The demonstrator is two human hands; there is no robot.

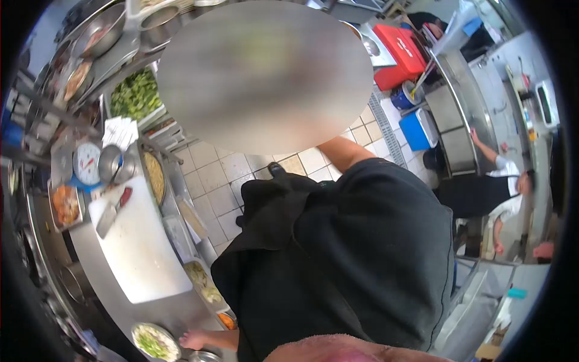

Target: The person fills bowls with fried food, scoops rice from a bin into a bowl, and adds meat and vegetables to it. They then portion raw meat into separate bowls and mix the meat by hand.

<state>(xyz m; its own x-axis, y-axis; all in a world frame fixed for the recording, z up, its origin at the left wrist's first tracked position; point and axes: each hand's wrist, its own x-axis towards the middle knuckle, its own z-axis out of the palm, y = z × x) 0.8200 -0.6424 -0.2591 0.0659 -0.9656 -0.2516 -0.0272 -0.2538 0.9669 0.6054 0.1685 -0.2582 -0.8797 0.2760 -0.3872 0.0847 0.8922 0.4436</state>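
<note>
Neither of my hands shows in the head view. A person in a black shirt (350, 253) stands very close and fills the middle of the frame. One bare arm is raised toward the blurred area above. Low at the left, a hand (193, 339) reaches out from beside the black shirt; it rests on the steel counter next to a metal bowl of chopped greens (155, 342). I cannot tell whose hand this is. A pink cloth-like edge (338, 353) lies along the bottom of the frame.
A white cutting board (139, 247) with a red-handled cleaver (111, 211) lies on the steel counter at left. Beyond it are a dial scale (86, 163), a metal bowl (111, 163) and a tray of green vegetables (136, 93). At right, another person (494, 193) bends by the steel counters. A red cooler (398, 54) and a blue bin (419, 130) stand on the tiled floor.
</note>
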